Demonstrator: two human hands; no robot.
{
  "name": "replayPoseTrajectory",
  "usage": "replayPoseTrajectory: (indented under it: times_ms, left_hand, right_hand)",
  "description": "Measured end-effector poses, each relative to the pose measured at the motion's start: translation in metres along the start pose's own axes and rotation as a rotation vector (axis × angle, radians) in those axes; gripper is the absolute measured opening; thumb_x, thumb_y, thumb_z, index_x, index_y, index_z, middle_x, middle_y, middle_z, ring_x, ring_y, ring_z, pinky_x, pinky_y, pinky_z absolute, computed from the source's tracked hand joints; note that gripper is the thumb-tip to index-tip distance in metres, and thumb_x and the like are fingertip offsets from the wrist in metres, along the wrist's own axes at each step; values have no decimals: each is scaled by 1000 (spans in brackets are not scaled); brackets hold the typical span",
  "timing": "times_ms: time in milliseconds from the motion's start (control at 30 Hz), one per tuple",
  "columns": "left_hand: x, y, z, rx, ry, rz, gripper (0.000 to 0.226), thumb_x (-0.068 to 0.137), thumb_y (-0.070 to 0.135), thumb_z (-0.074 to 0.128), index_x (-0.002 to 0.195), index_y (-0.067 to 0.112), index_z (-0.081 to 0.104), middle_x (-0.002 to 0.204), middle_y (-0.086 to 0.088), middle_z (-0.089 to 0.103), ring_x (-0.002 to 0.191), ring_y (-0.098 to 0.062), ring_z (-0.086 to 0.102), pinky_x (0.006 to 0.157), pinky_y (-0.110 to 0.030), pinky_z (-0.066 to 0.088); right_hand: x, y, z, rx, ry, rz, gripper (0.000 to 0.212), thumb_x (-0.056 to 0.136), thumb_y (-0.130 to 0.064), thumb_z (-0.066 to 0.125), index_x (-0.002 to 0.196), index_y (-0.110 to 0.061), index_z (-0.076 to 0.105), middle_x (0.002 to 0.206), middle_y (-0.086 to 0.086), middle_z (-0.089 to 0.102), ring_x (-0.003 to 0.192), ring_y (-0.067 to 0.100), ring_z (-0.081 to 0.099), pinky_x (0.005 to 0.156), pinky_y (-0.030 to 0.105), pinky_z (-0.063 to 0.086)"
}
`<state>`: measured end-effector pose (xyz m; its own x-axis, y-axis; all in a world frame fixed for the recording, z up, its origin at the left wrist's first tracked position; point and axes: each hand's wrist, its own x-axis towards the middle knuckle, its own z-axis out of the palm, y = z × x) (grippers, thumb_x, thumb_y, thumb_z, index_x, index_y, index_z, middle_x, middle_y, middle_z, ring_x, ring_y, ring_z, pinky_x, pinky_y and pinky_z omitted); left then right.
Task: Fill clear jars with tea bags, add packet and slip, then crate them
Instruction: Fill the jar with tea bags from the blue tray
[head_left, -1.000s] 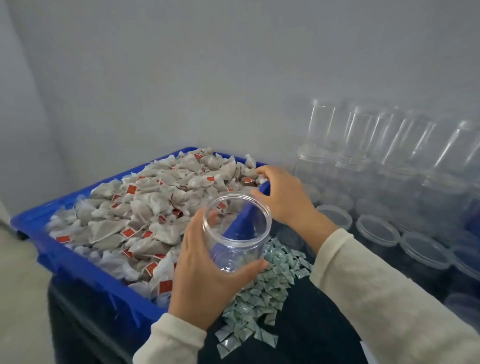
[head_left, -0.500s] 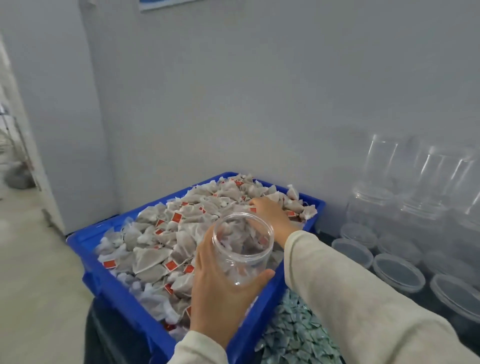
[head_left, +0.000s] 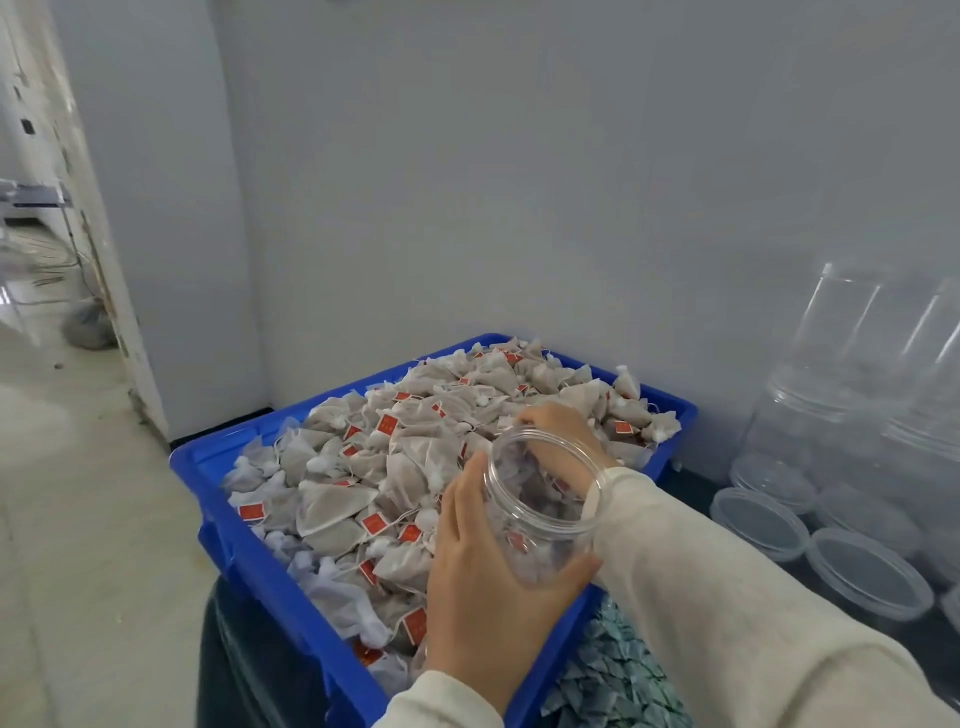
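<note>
The left hand (head_left: 480, 587) is gripping the jar (head_left: 540, 506), mouth tilting toward the right hand (head_left: 558, 436), whose fingers are curling into the tea bags (head_left: 395, 467) just beyond the rim, their hold hidden.

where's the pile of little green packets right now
In the head view the green packets lie at the bottom edge, right of centre, just outside the blue crate's near right corner and under the right sleeve.

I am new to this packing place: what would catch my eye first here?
First, the blue crate heaped with tea bags, centre. Over it, the left hand grips a clear jar, the right hand on the bags behind it. Empty jars stand stacked at right.
</note>
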<state>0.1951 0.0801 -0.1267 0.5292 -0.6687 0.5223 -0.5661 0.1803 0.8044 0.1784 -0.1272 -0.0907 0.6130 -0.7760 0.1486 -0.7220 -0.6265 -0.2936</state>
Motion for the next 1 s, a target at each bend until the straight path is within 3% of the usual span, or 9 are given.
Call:
replayPoseTrajectory:
  times_ms: [67,200,333,467,533,733,867,1000]
  left_hand:
    - [0,0,1,-3,-12,-12,103,50,79,68,132,62,8,124,53,12,123,15,27,97,-11,27]
    - [-1,0,1,-8,-23,-22,103,50,72,72,129,64,7,123,53,13,119,18,23,91,-5,23]
    - [-2,-3,2,-29,-33,-65,109,49,71,74,138,51,14,136,33,26,125,9,28,99,-19,28]
    - [-3,-2,2,-21,-50,-85,108,49,69,77,137,52,15,146,20,32,125,1,33,102,-25,29]
    - [-3,-2,3,-18,-48,-91,109,48,70,77,137,52,15,147,17,33,127,-2,34,103,-26,29]
    - [-2,-4,4,3,-43,-110,110,51,68,78,139,49,15,149,13,33,131,-10,37,101,-29,33]
    - [-2,-3,4,3,-46,-114,110,52,64,79,139,50,14,148,11,34,129,-9,37,100,-28,31]
    - [-2,-2,3,-12,-49,-130,108,51,68,77,138,51,14,146,12,36,121,-3,35,96,-26,32]
  right_hand:
    - [-4,1,-2,-20,-3,37,22,100,-16,48,115,-6,62,94,9,60,95,25,57,86,29,43]
    - [-15,7,-19,83,102,-12,21,100,-22,49,96,-11,68,92,6,67,86,21,62,81,33,52]
    - [-25,15,-59,180,197,-32,26,98,-27,55,93,-7,71,82,5,68,72,18,59,64,27,45]
    - [-52,8,-112,402,259,-47,16,92,-32,64,78,-25,69,67,-11,64,55,0,57,54,10,42]
    - [-70,0,-135,535,244,-62,12,88,-30,68,76,-31,66,72,-9,68,64,3,63,62,13,50]
    - [-115,-22,-156,715,116,-43,7,82,-28,73,79,-22,71,68,-3,69,54,1,60,58,14,54]
    - [-130,-31,-141,714,1,-35,6,83,-22,73,79,-18,70,59,-5,67,51,2,60,54,13,51]
    - [-133,-35,-125,625,-65,-55,5,86,-23,72,82,-21,69,69,-2,70,54,0,62,55,13,50]
